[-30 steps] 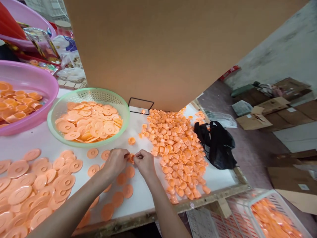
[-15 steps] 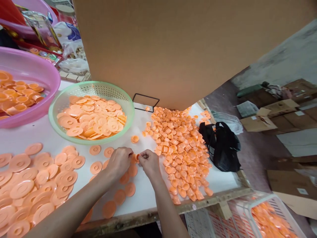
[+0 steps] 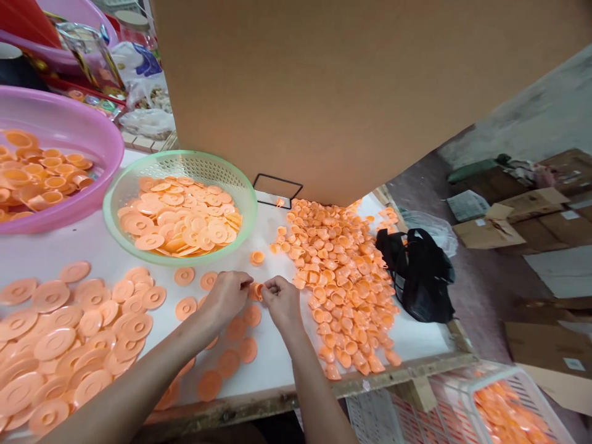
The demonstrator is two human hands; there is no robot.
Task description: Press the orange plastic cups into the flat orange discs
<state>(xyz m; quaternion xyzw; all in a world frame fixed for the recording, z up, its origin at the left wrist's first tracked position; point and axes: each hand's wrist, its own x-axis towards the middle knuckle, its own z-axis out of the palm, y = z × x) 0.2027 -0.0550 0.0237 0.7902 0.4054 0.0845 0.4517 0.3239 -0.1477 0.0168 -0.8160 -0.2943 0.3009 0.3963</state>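
Orange was the one cup (image 3: 256,291) pinched by left hand (image 3: 231,297) and right hand (image 3: 282,303), both closed. One basket (image 3: 198,163) stood left of the cup, one bag (image 3: 424,280) right.

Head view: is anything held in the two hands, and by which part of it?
A cup, at opposite sides, between the left hand and right hand; the exact grip is partly hidden.

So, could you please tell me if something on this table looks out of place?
Perhaps the black fabric bag: it lies slumped on the white-topped table beside the heap of small orange plastic cups, unlike the pieces around it. Also, one orange cup sits apart from that heap. I see no clear damage.
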